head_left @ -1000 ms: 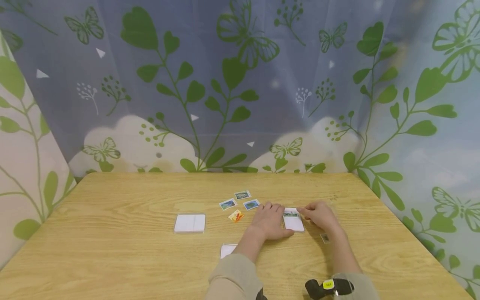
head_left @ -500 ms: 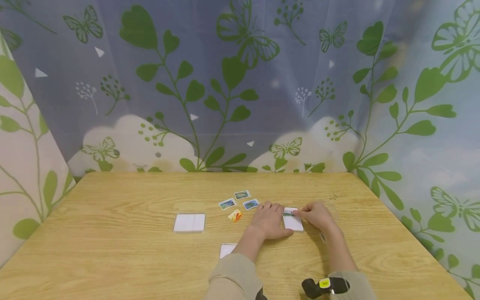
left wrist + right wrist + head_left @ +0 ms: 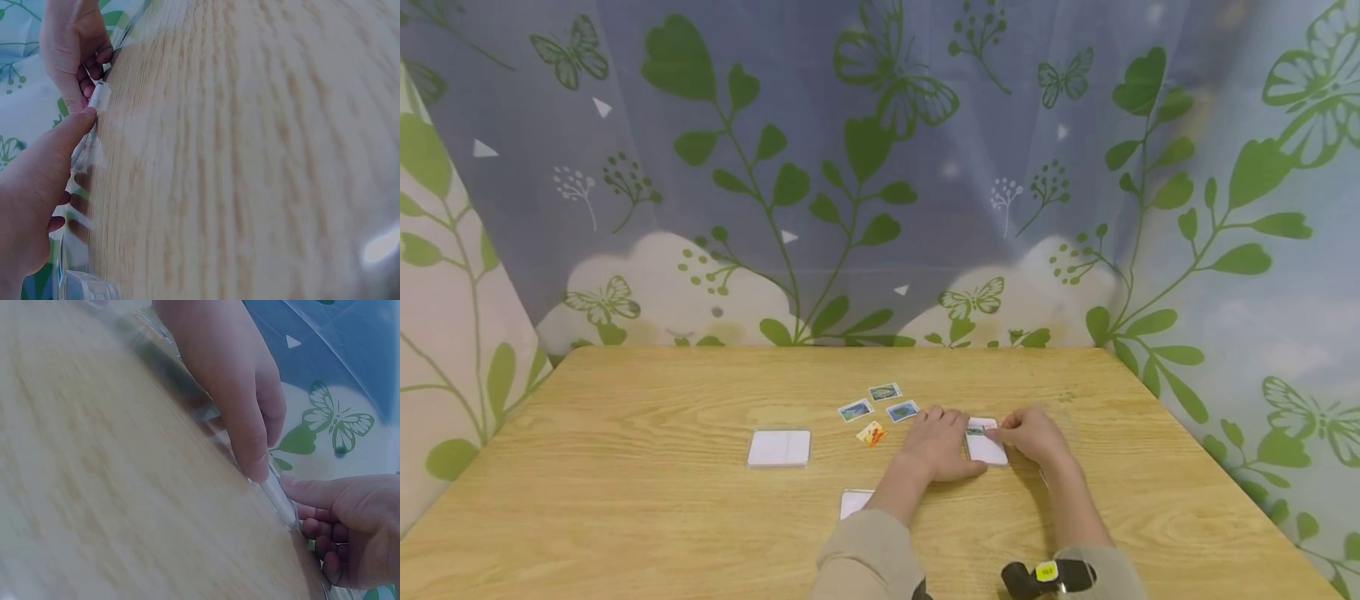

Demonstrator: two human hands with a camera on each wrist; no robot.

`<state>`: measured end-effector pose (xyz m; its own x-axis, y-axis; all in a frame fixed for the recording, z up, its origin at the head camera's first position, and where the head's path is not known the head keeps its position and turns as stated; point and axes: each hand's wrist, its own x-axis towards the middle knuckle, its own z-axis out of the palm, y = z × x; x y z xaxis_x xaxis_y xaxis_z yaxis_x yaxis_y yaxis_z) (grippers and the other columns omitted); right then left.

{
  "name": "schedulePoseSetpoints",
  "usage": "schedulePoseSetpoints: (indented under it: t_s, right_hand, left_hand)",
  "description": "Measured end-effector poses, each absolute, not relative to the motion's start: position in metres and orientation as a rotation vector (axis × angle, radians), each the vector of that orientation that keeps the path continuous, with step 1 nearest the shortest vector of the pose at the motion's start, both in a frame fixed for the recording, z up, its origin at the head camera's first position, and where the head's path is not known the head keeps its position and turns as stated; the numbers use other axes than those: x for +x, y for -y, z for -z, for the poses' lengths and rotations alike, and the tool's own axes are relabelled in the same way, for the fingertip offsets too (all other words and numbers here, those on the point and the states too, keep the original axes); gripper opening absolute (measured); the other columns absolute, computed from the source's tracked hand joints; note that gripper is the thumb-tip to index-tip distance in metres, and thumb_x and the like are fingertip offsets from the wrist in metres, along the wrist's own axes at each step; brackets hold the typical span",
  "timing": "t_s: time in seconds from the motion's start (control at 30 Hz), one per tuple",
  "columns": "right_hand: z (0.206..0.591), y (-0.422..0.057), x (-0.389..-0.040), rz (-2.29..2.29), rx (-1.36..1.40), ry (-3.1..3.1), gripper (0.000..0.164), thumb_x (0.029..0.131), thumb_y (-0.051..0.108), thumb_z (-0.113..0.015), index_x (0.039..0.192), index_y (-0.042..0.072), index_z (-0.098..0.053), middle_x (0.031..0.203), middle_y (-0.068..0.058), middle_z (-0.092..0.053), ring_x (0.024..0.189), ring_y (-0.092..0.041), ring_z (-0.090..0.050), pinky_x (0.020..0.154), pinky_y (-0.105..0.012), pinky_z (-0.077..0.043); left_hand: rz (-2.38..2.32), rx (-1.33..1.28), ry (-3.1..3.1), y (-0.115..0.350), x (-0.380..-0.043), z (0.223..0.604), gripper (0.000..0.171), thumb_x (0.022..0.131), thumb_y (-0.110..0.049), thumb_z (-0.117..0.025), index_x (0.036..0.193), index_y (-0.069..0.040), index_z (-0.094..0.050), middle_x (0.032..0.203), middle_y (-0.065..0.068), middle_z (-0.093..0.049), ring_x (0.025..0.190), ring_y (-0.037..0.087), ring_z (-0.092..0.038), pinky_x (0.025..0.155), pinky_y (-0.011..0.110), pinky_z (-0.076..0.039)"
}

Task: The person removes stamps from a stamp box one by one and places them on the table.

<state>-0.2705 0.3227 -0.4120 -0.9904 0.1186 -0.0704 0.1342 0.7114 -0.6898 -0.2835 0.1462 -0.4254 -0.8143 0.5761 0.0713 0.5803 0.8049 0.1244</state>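
Note:
A small white card in a clear sleeve (image 3: 986, 451) lies on the table between the two hands, and a green-toned postage stamp (image 3: 975, 431) lies across its upper part. My left hand (image 3: 937, 446) rests beside the card with fingers extended; its thumb presses the card's near edge. Fingers curled, my right hand (image 3: 1037, 433) pinches the stamp's right end between thumb and index finger. In the left wrist view the left thumb (image 3: 80, 122) touches the card's edge. The right wrist view shows the right hand (image 3: 356, 531) at the card's other end.
Several stamps lie loose beyond the left hand, among them a blue one (image 3: 903, 411) and an orange-yellow one (image 3: 872, 433). Another white card (image 3: 778, 448) lies to the left. A further card (image 3: 854, 502) is partly hidden by the left forearm. Patterned curtains (image 3: 880, 208) border the wooden table (image 3: 647, 467).
My right hand has shifted slightly left and nearer, its fingertips moving from the card's upper right corner onto the stamp's right end. The left hand stays in place.

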Motion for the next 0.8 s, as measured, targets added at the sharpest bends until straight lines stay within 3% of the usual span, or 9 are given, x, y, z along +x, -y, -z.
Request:
schedulePoseSetpoints:
  t_s: [0.8]
  right_hand:
    - [0.4118,-0.3244,-0.2699,1.245,0.239,-2.857,0.019,0.083,0.018,-0.069,0.085,0.000,-0.061,0.083,-0.008,-0.056,0.079,-0.022,-0.048,0.067,-0.031,-0.039]
  left_hand:
    - [0.178,-0.938,2.938,-0.1464,-0.2828,0.4275,0.075,0.081,-0.066,-0.050,0.137,-0.017,-0.042,0.137,-0.005,-0.045,0.121,0.016,-0.038,0.102,0.034,-0.028]
